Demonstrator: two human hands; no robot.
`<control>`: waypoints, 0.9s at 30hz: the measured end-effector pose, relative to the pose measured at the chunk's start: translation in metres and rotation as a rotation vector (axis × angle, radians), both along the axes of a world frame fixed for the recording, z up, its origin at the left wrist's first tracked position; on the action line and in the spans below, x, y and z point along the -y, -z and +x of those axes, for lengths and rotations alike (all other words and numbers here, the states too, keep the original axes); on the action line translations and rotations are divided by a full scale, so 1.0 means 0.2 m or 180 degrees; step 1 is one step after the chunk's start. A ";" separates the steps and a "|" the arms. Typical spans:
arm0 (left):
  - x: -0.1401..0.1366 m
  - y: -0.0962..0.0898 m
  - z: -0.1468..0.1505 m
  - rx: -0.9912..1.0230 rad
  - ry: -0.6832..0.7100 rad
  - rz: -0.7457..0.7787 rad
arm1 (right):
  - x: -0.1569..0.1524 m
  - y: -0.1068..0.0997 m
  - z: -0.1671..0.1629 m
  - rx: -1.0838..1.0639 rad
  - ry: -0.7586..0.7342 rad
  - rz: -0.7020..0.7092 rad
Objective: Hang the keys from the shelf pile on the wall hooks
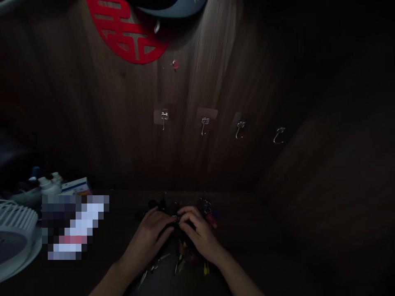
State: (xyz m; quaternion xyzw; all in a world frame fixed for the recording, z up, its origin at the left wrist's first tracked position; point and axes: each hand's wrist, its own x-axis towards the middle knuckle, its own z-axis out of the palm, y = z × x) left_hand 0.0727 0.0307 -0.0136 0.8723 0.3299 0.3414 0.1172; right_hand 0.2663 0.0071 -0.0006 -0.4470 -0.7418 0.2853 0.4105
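Observation:
My left hand (156, 227) and my right hand (196, 233) meet over a pile of small items on a dark surface. Their fingertips come together around a small shiny metal piece (175, 218), too dim to identify. The fingers of both hands are bent inward, closed near that piece. Beyond my right fingers lie a shiny metal ring (205, 202) and a small red item (212, 220). Thin metal pieces (153, 268) lie nearer to me, below my left hand. Yellow-ended slender items (206, 269) lie below my right hand.
A white slatted appliance (17, 236) stands at the left, with white bottles (49, 186) and a box (77, 187) behind it. A blurred-out patch covers part of that side. Metal hooks (205, 121) and a red cut-out ornament (135, 45) are on the wooden back panel.

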 end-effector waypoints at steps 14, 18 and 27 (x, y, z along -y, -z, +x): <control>0.01 -0.05 0.04 0.1976 -0.0722 -0.1906 | -0.01 0.02 -0.03 -0.0769 0.0264 -0.0553; 0.00 -0.07 0.04 0.2283 -0.0684 -0.2342 | 0.00 0.02 -0.07 -0.0928 -0.0005 -0.0793; 0.01 -0.02 0.07 0.2000 -0.0583 -0.1917 | 0.01 0.06 -0.11 -0.1213 0.0105 -0.0879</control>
